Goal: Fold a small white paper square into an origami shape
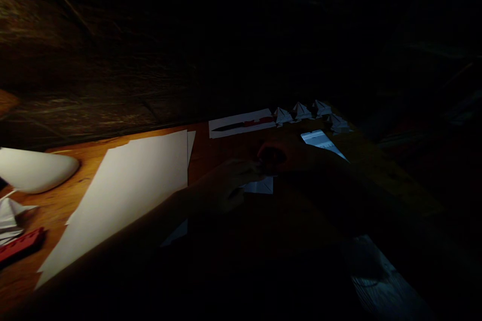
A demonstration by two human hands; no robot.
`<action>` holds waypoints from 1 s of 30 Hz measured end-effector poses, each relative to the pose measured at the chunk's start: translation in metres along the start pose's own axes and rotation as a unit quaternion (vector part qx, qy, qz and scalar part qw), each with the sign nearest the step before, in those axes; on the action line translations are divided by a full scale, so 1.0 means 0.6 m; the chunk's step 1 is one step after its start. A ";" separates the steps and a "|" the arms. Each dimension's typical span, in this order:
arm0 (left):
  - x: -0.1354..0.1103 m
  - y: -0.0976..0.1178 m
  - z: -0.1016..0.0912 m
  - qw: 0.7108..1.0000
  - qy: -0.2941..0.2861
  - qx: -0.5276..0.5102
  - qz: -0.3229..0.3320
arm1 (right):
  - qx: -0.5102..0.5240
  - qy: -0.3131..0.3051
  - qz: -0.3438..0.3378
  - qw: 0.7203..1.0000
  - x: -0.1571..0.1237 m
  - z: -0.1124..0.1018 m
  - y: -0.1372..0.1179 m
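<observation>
Deep shadow covers both of my hands. My left hand point(231, 180) reaches in from the lower left, its fingers closed at a small piece of white paper point(261, 185) that shows below them. Just above and to the right, the fingers of my right hand point(280, 154) are curled, close to the left fingertips. What lies inside the right fingers is too dark to make out. Behind the hands, a knife point(241, 125) with a red handle lies on a strip of white paper point(216, 124).
Several folded paper shapes point(301, 111) stand at the back right, near a white paper piece point(322, 141). Large white sheets point(131, 180) cover the left of the wooden table point(90, 153). A white rounded object point(37, 168) and a red object point(22, 246) are far left.
</observation>
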State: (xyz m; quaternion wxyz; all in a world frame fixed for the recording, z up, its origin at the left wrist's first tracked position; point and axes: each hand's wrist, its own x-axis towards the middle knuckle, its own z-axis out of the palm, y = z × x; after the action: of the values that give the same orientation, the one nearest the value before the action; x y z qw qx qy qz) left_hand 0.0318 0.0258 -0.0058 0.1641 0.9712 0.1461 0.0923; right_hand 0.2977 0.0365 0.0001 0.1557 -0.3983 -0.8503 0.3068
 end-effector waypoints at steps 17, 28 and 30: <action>0.001 -0.002 0.001 1.000 0.027 -0.012 0.005 | 0.011 0.005 0.033 0.999 -0.004 0.002 -0.013; 0.000 -0.001 0.001 1.000 0.010 -0.002 0.002 | -0.009 0.013 0.038 0.999 0.003 0.005 -0.005; 0.001 0.000 0.000 1.000 0.005 -0.001 0.005 | -0.025 0.019 0.036 0.999 0.002 0.004 -0.005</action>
State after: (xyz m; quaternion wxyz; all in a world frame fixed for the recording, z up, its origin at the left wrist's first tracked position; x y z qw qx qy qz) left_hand 0.0322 0.0259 -0.0056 0.1636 0.9713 0.1422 0.0982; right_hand 0.2936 0.0349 0.0003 0.1503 -0.4385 -0.8396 0.2832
